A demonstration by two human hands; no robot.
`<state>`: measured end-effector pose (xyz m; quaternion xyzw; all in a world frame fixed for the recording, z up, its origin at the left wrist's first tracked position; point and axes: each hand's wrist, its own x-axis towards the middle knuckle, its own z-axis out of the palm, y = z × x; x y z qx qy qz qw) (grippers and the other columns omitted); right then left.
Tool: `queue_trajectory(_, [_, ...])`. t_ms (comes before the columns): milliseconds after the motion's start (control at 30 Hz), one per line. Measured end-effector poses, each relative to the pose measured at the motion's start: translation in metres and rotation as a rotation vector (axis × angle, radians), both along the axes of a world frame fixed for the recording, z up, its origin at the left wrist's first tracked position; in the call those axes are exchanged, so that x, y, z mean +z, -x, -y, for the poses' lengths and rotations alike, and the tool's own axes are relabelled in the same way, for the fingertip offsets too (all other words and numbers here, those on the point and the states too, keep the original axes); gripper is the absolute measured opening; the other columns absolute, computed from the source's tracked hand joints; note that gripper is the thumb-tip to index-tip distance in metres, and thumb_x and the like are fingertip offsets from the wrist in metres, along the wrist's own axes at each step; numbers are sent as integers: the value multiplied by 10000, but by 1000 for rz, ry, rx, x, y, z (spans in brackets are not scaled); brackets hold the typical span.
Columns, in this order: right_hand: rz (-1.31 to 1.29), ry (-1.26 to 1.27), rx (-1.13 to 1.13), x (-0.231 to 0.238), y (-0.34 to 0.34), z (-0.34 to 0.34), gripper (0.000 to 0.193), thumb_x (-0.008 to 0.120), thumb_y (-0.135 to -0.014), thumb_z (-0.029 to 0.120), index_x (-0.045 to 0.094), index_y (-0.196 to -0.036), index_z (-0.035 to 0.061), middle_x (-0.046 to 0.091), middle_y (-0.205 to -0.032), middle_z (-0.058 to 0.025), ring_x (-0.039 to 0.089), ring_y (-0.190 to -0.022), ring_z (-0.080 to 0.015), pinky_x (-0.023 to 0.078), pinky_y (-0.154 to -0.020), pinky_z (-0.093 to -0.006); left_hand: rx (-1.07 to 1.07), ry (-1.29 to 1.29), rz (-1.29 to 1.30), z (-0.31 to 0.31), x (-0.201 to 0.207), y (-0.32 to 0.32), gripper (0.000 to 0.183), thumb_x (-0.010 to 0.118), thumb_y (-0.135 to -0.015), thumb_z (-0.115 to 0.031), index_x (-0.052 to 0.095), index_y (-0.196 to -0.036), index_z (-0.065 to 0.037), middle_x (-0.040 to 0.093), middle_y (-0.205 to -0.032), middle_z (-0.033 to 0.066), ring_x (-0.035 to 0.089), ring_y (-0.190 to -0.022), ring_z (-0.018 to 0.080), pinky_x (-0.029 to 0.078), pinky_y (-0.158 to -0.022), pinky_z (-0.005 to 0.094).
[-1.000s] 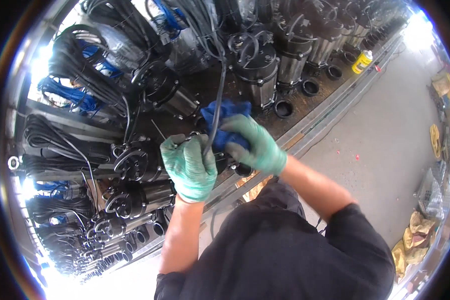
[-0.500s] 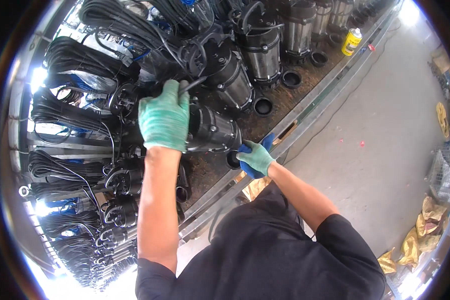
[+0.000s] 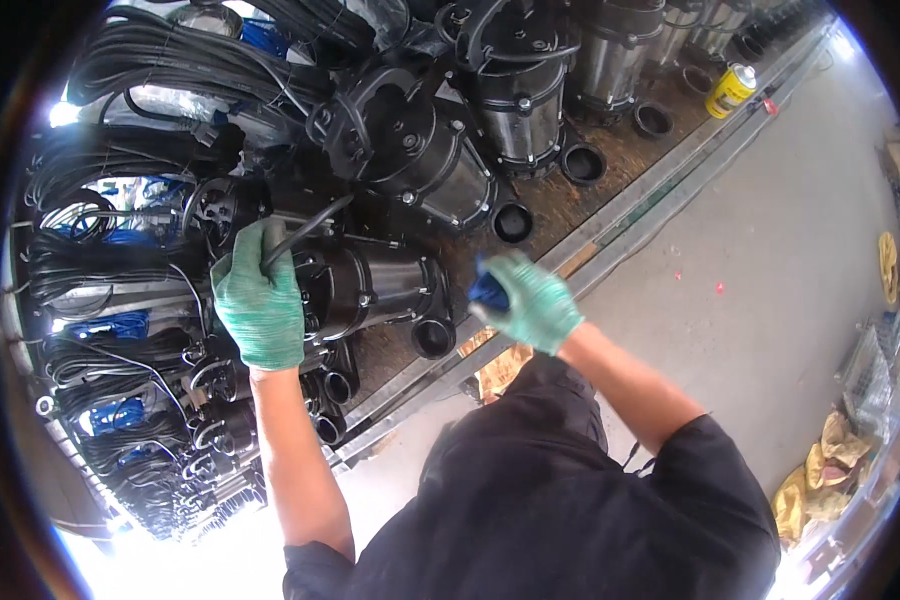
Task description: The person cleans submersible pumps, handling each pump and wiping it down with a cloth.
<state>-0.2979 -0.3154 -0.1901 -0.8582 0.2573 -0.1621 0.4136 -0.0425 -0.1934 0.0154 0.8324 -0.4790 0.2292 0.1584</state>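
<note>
My left hand (image 3: 260,300), in a green-and-white glove, is closed at the top end of a submersible pump (image 3: 375,285) with a steel body and black ends. A dark rod-like piece (image 3: 315,222) sticks out between its thumb and fingers; whether it is a handle or a cable, I cannot tell. This pump lies tilted on the bench, its round black outlet (image 3: 433,338) facing me. To the right of that outlet and apart from it, my right hand (image 3: 538,305), gloved alike and slightly blurred, is closed on a bunched blue cloth (image 3: 488,290).
More pumps (image 3: 520,110) line the brown bench (image 3: 610,165), with coiled black cables (image 3: 180,60) behind them. A yellow spray can (image 3: 732,92) stands near the bench's metal edge (image 3: 660,205). Yellow sacks (image 3: 815,480) lie on the grey floor (image 3: 730,330) at right.
My right hand has come away from the pump's outlet with the blue cloth. My left hand keeps its hold at the pump's top. The whole view has shifted.
</note>
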Motion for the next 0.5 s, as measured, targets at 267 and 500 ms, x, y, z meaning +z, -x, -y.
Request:
queue_trajectory(267, [-253,251,90,-21,1,61,508,828,-818,231,608,-1248,77,652,-1187,-169,712,-993,-408,587,-836,-512,-135,-68,-31,4,7,7,537,797,-950,-378,653,-1423,-168,758,-805,109,738,-737,288,556,-693,416])
queue_trajectory(500, [-205,264,119,-31,31,41,385,780,-812,160,645,-1160,67,686,-1146,-186,720,-980,-429,590,-832,-523,-130,-28,-215,-1,16,2,435,494,-1118,-368,564,-1535,-265,759,-967,234,740,-921,435,556,-953,502])
